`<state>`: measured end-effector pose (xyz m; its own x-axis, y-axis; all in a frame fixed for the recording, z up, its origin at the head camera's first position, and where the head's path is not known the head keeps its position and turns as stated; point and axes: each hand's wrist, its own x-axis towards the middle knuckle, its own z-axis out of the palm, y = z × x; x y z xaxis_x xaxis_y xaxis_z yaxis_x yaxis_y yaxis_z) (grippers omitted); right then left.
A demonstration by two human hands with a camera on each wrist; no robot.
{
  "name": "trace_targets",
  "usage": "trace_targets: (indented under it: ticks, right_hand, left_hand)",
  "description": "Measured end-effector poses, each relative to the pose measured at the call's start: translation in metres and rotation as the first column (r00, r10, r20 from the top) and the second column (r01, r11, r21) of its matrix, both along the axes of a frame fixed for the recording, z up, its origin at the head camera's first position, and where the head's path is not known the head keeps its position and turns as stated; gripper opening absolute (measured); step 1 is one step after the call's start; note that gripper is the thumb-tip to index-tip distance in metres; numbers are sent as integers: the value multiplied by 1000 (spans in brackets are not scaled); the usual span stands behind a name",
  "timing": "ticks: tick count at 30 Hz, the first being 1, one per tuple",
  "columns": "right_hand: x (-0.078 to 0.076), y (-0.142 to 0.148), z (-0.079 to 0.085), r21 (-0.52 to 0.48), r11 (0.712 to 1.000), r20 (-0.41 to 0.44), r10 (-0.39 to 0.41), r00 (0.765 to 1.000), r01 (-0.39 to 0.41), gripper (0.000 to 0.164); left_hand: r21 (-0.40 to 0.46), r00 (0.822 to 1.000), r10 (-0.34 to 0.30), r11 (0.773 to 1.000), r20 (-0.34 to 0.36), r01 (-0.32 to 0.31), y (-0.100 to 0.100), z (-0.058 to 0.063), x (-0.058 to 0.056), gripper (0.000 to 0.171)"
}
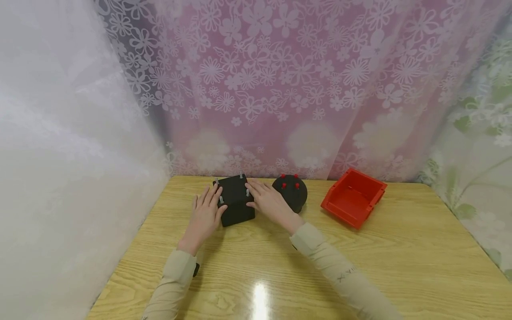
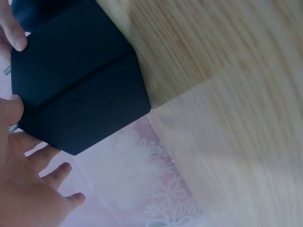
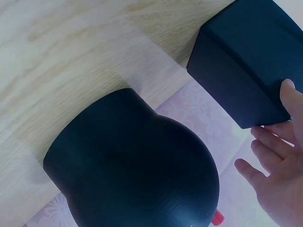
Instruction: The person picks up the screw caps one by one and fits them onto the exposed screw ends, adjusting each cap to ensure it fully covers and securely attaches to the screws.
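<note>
A black box stands on the table, its top face bearing several upright grey metal pegs near the corners. My left hand lies along its left side, fingers spread and thumb touching the box. From the right, my right hand reaches over the box's edge, with extended fingers and its thumb against the side. Just beyond that hand is a black round-topped block with several red pegs. In the right wrist view, this block shows its curved body up close.
A red open-fronted plastic bin sits tilted in angle at the right rear of the wooden table. Behind the table hangs a pink floral curtain. White sheeting borders the left side, and a flowered curtain the right.
</note>
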<state>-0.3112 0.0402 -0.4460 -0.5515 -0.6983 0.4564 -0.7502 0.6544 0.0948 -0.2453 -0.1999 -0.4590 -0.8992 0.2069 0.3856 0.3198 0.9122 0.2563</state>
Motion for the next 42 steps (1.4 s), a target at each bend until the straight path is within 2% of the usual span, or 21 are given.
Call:
trace_targets:
  ticks: [15,23,27,32,42]
  right_hand:
    - [15,8,2,5,1000,2,-19,1000,19,63]
    - [9,7,4,51,999,58,-6,998,3,68]
    - [7,8,1,62,998,92,-3,996,-3,68]
    - [11,10,2,65,998,96,-10,995,4,67]
    - [24,12,4,74,997,95,-33,995,26,68]
  left_hand:
    - [7,999,-47,999,14,47,1,1,8,61]
    - [24,995,-40,999,88,38,-2,7,7,70]
    - [7,998,-30,1000,55,30,-1,5,8,70]
    - [-10,999,-34,999,21,34,2,4,8,66]
    - [-6,998,-61,998,13,61,4,4,14,64]
